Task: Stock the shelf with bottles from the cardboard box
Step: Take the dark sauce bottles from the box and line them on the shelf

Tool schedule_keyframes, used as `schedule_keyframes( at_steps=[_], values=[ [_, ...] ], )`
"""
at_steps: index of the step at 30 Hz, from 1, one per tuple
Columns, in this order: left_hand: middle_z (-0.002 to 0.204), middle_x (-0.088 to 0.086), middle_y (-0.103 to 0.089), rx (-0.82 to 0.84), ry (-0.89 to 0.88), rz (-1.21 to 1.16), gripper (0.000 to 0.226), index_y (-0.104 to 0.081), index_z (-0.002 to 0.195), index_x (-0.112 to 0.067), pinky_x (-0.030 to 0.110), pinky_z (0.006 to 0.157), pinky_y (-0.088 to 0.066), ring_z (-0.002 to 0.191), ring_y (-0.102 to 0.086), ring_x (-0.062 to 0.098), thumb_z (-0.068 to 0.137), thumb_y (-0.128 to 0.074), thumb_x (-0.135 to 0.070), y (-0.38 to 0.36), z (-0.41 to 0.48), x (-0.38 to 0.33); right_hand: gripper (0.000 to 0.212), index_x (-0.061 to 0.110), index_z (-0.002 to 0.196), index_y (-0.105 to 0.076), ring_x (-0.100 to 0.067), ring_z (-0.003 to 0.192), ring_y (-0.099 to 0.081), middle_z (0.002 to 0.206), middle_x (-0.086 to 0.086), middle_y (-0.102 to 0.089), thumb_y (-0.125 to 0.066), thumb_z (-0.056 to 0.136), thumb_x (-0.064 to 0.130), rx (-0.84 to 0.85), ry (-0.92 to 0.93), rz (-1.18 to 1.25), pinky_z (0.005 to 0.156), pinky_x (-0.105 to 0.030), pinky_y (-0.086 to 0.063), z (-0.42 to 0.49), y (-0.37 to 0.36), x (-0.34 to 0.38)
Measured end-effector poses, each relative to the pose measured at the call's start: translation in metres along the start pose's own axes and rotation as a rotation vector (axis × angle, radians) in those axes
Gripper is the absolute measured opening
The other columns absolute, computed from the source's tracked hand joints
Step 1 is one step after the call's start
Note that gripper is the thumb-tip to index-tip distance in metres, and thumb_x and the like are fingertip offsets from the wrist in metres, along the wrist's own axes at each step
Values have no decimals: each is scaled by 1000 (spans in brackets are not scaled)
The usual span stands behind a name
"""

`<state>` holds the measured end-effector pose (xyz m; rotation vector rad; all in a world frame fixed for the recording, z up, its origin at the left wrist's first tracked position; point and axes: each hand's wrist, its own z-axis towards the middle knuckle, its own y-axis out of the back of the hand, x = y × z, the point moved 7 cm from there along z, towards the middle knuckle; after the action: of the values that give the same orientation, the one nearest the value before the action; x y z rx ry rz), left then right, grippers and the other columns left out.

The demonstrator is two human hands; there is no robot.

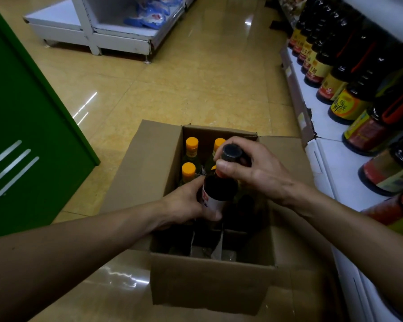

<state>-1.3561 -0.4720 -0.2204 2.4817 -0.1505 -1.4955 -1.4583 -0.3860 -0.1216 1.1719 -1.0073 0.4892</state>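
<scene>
Tan tiled floor (196,89), glossy. Green cabinet (21,112), left side. White shelf (335,173), right side, carrying a row of dark labelled bottles (349,105). Cardboard box (209,282), on the floor beside the shelf, flaps open, dividers (216,242) inside. Dark bottle (219,189), above the box's middle cells: long axis near upright, black cap uppermost, base towards the box, leaning slightly towards the shelf. Left hand (186,203), wrapped round its labelled body. Right hand (254,168), fingers and thumb clasping its neck at the cap. Yellow-capped bottles (192,145), upright in the far cells.
</scene>
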Motion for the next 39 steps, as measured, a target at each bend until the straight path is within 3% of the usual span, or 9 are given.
schedule_keyframes(
  at_steps=[6, 12, 16, 20, 25, 28, 32, 35, 39],
  values=[
    [121, -22, -65, -197, -143, -36, 70, -46, 135, -45, 13, 84, -46, 108, -60, -7, 78, -86, -36, 5, -12, -6, 21, 26, 106, -67, -1, 99, -65, 108, 4, -66, -65, 88, 37, -96, 46, 175, 80, -14, -52, 4, 8, 13],
    [110, -13, -73, -404, -232, -227, 58, -55, 125, -37, 17, 78, -57, 100, -69, -3, 78, -87, -29, 7, -26, -7, 49, 27, 125, -61, -10, 116, -63, 124, 4, -64, -69, 86, 55, -162, -69, 68, 101, -40, -54, 11, 2, 14],
    [106, -6, -73, -459, -271, -253, 46, -56, 116, -29, 18, 75, -58, 95, -72, 3, 81, -84, -19, 7, -31, -14, 34, 42, 121, -48, -4, 114, -58, 124, 12, -61, -69, 93, 45, -209, -136, -40, 100, -32, -50, 6, -14, 11],
    [105, -8, -71, -498, -298, -217, 44, -54, 113, -34, 15, 74, -58, 95, -70, -1, 81, -83, -26, 7, -33, -20, 29, 37, 125, -51, -7, 112, -60, 120, 11, -62, -54, 100, 51, -178, -203, -3, 94, -32, -49, 4, -24, 9],
    [121, -5, -67, -350, -257, -178, 65, -51, 123, -34, 32, 88, -62, 106, -70, 9, 72, -91, -37, 15, -21, -20, 33, 35, 127, -56, -1, 109, -62, 115, 17, -65, -54, 99, 52, -203, -161, 184, 97, -35, -51, 1, -13, 9],
    [126, -3, -67, -165, -208, -183, 73, -48, 135, -35, 29, 93, -59, 112, -69, 10, 74, -89, -32, 15, -17, -19, 38, 31, 119, -59, -2, 103, -67, 106, 16, -69, -55, 90, 55, -229, -134, 298, 92, -35, -53, 0, -2, 5],
    [123, -5, -71, -6, -154, -229, 71, -45, 139, -36, 28, 96, -58, 114, -69, 11, 82, -84, -18, 4, -18, -21, 37, 14, 114, -61, -26, 104, -70, 111, -15, -70, -55, 94, 44, -260, -62, 500, 89, -39, -54, 4, 6, 8],
    [120, -3, -73, -6, -152, -290, 67, -50, 136, -34, 34, 99, -57, 113, -70, 14, 81, -84, -15, -1, -20, -23, 35, 10, 112, -62, -33, 101, -70, 115, -31, -65, -54, 96, 40, -231, -22, 611, 88, -41, -56, 8, 5, 14],
    [118, 0, -74, -95, -154, -350, 66, -54, 133, -30, 40, 101, -57, 110, -71, 17, 78, -87, -14, -4, -21, -18, 42, 19, 123, -63, -27, 112, -70, 118, -12, -71, -57, 94, 50, -187, -49, 599, 97, -47, -55, 9, 1, 12]
  ],
)
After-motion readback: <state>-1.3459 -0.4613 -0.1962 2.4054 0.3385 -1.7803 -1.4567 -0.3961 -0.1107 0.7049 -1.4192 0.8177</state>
